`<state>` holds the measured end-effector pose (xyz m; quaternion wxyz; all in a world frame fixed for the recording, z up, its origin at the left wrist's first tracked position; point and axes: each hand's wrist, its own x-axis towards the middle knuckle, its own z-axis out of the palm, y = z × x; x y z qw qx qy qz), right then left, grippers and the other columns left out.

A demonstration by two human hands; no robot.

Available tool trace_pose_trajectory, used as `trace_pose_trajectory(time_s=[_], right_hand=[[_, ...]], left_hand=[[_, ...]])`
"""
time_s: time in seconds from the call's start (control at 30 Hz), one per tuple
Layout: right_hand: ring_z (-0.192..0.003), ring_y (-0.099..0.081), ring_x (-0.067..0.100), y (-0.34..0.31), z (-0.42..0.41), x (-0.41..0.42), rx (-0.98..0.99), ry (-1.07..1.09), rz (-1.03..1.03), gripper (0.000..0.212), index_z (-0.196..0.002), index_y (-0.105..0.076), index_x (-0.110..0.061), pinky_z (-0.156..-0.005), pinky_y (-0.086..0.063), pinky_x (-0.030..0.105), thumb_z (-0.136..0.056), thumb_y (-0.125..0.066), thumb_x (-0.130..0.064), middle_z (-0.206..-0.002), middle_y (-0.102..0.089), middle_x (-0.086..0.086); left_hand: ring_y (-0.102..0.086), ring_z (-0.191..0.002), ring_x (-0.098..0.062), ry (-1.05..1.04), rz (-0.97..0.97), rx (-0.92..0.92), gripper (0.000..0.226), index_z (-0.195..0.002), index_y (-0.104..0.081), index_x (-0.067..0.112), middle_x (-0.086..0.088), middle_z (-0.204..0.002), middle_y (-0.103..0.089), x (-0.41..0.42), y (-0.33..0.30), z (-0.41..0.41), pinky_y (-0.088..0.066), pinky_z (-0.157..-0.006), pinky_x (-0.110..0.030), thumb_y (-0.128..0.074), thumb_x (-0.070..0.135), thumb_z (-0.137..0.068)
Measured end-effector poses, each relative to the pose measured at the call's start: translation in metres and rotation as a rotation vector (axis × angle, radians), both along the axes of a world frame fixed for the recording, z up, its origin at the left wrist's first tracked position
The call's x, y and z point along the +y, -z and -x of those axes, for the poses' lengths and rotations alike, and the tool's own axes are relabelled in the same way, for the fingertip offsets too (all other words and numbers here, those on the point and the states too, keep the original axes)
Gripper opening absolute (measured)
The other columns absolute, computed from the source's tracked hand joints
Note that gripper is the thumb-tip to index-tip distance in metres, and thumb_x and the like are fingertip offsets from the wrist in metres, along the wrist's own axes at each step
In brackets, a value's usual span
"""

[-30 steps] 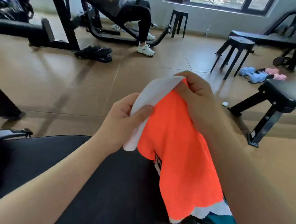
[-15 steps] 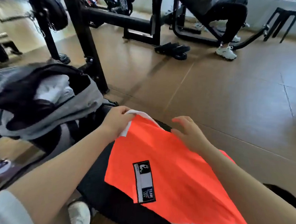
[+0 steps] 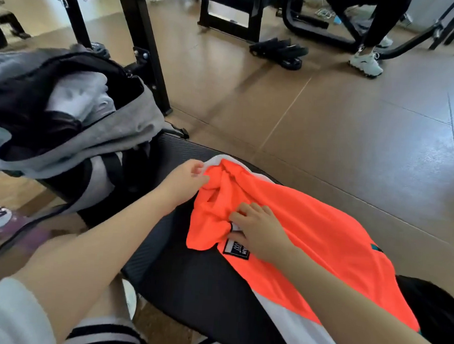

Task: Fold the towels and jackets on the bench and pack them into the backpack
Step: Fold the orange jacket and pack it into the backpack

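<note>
**Ana:** Hands on the orange jacket (image 3: 309, 246), both of them. Left hand (image 3: 186, 181) pinches the bunched collar end at the centre of the frame, fingers curled into the cloth. Right hand (image 3: 257, 231) lies flat on the fabric just below it, fingers straight, pressing beside the sewn label (image 3: 237, 249).

**Ben:** And where does the garment lie?

**Ana:** Spread on the black bench (image 3: 187, 281), long axis running from that collar end at centre down to the lower right corner, where a white band shows. So most of the length trails away to the right, under the right forearm.

**Ben:** The backpack?

**Ana:** Grey backpack (image 3: 122, 128), upper left of the frame, mouth gaping, something pale already inside. It sits just beyond the left hand, so I'd say that hand is the nearer one for the packing.

**Ben:** Ready to pack yet?

**Ana:** Not to my eye. The jacket looks crumpled near the collar and barely folded; I'd guess the far lower-right end has to be brought up toward the hands first.
</note>
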<state>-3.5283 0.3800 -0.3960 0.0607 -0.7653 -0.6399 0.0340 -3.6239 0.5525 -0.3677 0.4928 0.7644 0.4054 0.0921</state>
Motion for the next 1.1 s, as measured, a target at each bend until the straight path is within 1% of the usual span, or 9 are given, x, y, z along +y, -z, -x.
trace_pose_trajectory(time_s=[0.13, 0.2, 0.33, 0.43, 0.53, 0.77, 0.87, 0.97, 1.1], right_hand=[[-0.076, -0.052, 0.02, -0.012, -0.008, 0.015, 0.608, 0.243, -0.136, 0.014, -0.094, -0.052, -0.011, -0.067, -0.039, 0.029, -0.092, -0.056, -0.025, -0.08, -0.057, 0.001], [-0.07, -0.048, 0.01, -0.015, -0.008, 0.022, 0.898, 0.371, -0.245, 0.01, -0.088, -0.052, -0.012, -0.064, -0.038, 0.019, -0.094, -0.053, -0.021, -0.074, -0.054, -0.005], [-0.074, -0.047, 0.012, -0.015, -0.004, 0.03, 1.227, 0.557, -0.339, 0.022, -0.086, -0.05, -0.011, -0.075, -0.043, 0.031, -0.096, -0.046, -0.03, -0.078, -0.05, 0.006], [-0.065, -0.042, 0.005, -0.017, 0.004, 0.028, 1.267, 0.54, -0.256, 0.017, -0.085, -0.043, -0.018, -0.068, -0.038, 0.016, -0.099, -0.04, -0.028, -0.072, -0.045, -0.003], [-0.061, -0.046, -0.009, -0.02, 0.019, 0.024, 1.372, 0.287, -0.05, 0.016, -0.089, -0.044, -0.028, -0.068, -0.036, 0.011, -0.098, -0.042, -0.015, -0.069, -0.049, -0.02], [-0.074, -0.052, 0.018, -0.023, -0.02, 0.03, 0.608, 0.36, -0.257, 0.023, -0.082, -0.063, -0.004, -0.068, -0.034, 0.033, -0.095, -0.049, -0.017, -0.076, -0.06, 0.007], [-0.101, -0.056, 0.028, -0.012, -0.045, 0.041, 0.422, 0.394, -0.313, 0.018, -0.104, -0.065, -0.007, -0.082, -0.034, 0.027, -0.089, -0.057, -0.011, -0.108, -0.064, 0.011], [-0.134, -0.032, 0.031, 0.003, -0.057, 0.06, 0.249, 0.399, -0.054, 0.054, -0.138, -0.039, -0.012, -0.109, -0.021, 0.034, -0.088, -0.058, -0.021, -0.143, -0.04, 0.013], [-0.118, -0.045, 0.036, 0.013, -0.056, 0.079, 0.085, 0.491, 0.053, 0.032, -0.118, -0.05, -0.008, -0.095, -0.035, 0.042, -0.09, -0.052, -0.025, -0.124, -0.053, 0.018]], left_hand=[[-0.058, -0.092, -0.019, 0.027, -0.163, 0.189, 0.037, -0.117, -0.054, 0.006, -0.007, -0.105, -0.065, -0.016, 0.009, 0.015, -0.042, -0.071, -0.029, -0.051, 0.033, -0.092], [-0.059, -0.088, -0.021, -0.055, 0.078, 0.116, 0.048, -0.107, -0.06, 0.007, -0.007, -0.098, -0.066, -0.024, 0.006, 0.015, -0.045, -0.076, -0.032, -0.039, 0.049, -0.094], [-0.059, -0.102, -0.015, -0.164, 0.665, -0.143, 0.07, -0.105, -0.064, 0.015, 0.0, -0.106, -0.067, -0.032, -0.002, 0.019, -0.042, -0.09, -0.033, -0.025, 0.07, -0.086], [-0.058, -0.11, -0.008, 0.011, 0.565, -0.288, 0.033, -0.115, -0.06, 0.02, 0.005, -0.115, -0.066, -0.042, -0.002, 0.019, -0.039, -0.1, -0.032, -0.046, 0.041, -0.093], [-0.065, -0.098, -0.011, -0.025, 0.356, -0.316, 0.023, -0.113, -0.058, 0.018, 0.0, -0.107, -0.068, -0.048, 0.0, 0.017, -0.051, -0.09, -0.03, -0.057, 0.013, -0.09], [-0.062, -0.079, -0.019, -0.315, 0.536, -0.474, 0.015, -0.098, -0.058, 0.018, -0.005, -0.091, -0.066, -0.034, 0.007, 0.051, -0.051, -0.071, -0.035, -0.046, 0.009, -0.095], [-0.063, -0.065, -0.007, -0.294, 0.346, -0.479, 0.016, -0.085, -0.062, 0.017, 0.004, -0.074, -0.069, -0.029, 0.004, 0.072, -0.053, -0.063, -0.025, -0.057, 0.002, -0.087], [-0.055, -0.065, -0.011, -0.182, 0.09, -0.371, 0.009, -0.076, -0.06, 0.009, 0.0, -0.069, -0.062, -0.026, 0.002, 0.088, -0.047, -0.064, -0.029, -0.062, 0.017, -0.072], [-0.036, -0.053, -0.011, -0.14, -0.315, -0.009, 0.029, -0.058, -0.038, 0.018, 0.005, -0.055, -0.041, -0.017, 0.013, 0.101, -0.029, -0.052, -0.021, -0.062, 0.012, -0.074]])
